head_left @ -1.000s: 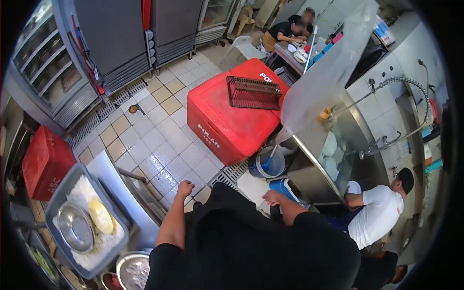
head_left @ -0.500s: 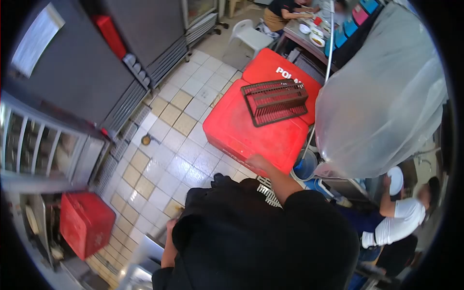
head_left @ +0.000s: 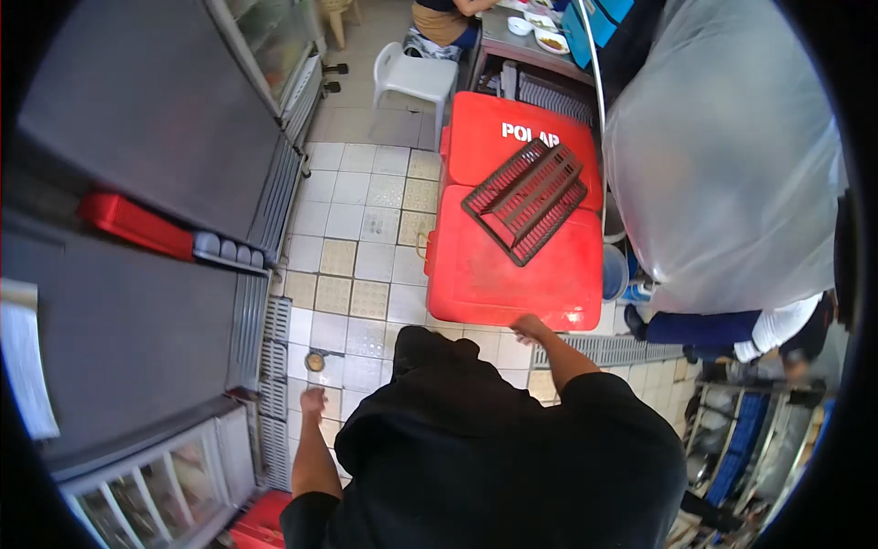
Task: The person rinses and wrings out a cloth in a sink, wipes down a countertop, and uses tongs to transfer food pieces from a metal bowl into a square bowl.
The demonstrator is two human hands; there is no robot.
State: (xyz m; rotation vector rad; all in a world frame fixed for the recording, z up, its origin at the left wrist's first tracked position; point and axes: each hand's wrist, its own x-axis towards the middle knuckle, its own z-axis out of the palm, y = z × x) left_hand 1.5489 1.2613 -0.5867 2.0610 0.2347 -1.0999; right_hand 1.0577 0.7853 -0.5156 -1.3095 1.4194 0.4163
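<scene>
My left hand [head_left: 314,400] hangs low over the tiled floor, fingers curled in with nothing visible in them. Nearest to it is a small round brass-coloured fitting [head_left: 315,361] on the floor. My right hand [head_left: 528,328] is at the near edge of a red cooler box [head_left: 494,279], its fingers loosely bent and a little apart, holding nothing I can see. Whether it touches the box I cannot tell. A brown slotted plastic rack [head_left: 535,197] lies tilted across this box and a second red box marked POLAR [head_left: 476,137] behind it.
Grey cabinets [head_left: 119,311] line the left side, with a floor drain grate [head_left: 275,384] along them. A white chair [head_left: 412,78] stands ahead by a table [head_left: 526,41] with dishes, where a person [head_left: 444,23] sits. A large plastic-covered bulk [head_left: 722,156] and another person [head_left: 777,329] are at right.
My view has turned left and moved forward, so the cooler boxes stand straighter ahead. My left hand now shows away from my body; my right hand stays by the near box edge.
</scene>
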